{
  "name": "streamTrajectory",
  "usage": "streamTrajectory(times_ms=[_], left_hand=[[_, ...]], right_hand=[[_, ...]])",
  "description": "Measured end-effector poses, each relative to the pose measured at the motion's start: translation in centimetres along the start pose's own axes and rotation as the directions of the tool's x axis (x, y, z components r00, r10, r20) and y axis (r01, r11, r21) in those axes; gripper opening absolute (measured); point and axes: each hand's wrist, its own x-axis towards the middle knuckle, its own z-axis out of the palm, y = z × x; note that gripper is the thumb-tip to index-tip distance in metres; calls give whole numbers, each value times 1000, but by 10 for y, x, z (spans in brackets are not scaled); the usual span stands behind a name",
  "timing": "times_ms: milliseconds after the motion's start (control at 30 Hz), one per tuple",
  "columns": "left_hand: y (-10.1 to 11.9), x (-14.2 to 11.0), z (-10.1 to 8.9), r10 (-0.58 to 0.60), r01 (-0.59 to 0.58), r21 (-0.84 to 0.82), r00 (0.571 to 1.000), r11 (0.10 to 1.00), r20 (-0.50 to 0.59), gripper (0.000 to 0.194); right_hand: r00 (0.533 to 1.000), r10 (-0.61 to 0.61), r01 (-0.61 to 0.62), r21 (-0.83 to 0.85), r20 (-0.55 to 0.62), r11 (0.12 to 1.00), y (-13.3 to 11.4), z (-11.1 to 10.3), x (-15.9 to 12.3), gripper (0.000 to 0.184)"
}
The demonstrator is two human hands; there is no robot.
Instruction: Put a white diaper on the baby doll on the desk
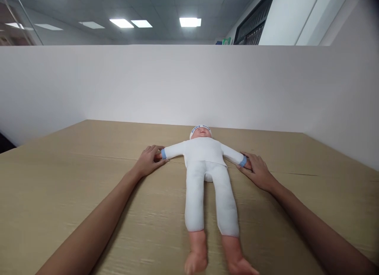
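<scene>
A baby doll (203,152) lies on its back with its head at the far end and its bare feet toward me. It wears a white long-sleeved top with blue cuffs, white trousers and a white cap with lettering. Both its arms are stretched out sideways. My left hand (149,160) is closed around the doll's hand and blue cuff on the left. On the right, my right hand (257,170) grips the doll's other hand beside its cuff, thumb below and fingers above. The doll's hands are partly hidden by my fingers.
The doll rests on a wide tan surface (142,227) with a few creases or seams. A white partition wall (195,85) stands behind it and continues along the right side. Ceiling lights (190,22) and a dark-framed window (253,20) show above the partition.
</scene>
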Motion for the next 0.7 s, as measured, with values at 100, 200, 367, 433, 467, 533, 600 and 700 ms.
streamTrajectory(times_ms=[100, 200, 367, 433, 467, 533, 600, 700], left_hand=[[-9, -10, -7, -19, 19, -3, 999, 1000, -32, 46], [-3, -20, -7, -90, 91, 13, 993, 996, -78, 39], [35, -42, -4, -303, 311, 0, 926, 950, -227, 38], [57, -49, -5, -405, 414, -38, 864, 910, -300, 41], [71, -52, -6, -447, 452, -67, 832, 890, -329, 40], [106, -60, -14, -494, 481, -134, 791, 867, -361, 36], [155, -77, -29, -486, 440, -208, 793, 874, -368, 29], [246, -132, -62, -424, 220, -451, 801, 865, -422, 25]], right_hand=[[999, 37, -37, 13, 10, 999, 4, 0, 0, 63], [992, 125, -125, 0, 3, 992, 0, 2, -1, 67], [948, 318, -318, -29, 2, 948, -23, -4, -18, 77], [929, 370, -370, -20, 3, 929, -40, -11, -28, 80], [923, 385, -385, -10, 1, 923, -51, -16, -32, 81], [918, 396, -396, 21, -10, 918, -80, -30, -44, 83], [922, 384, -382, 60, -37, 922, -118, -53, -66, 83], [941, 326, -310, 166, -85, 936, -188, -100, -132, 78]])
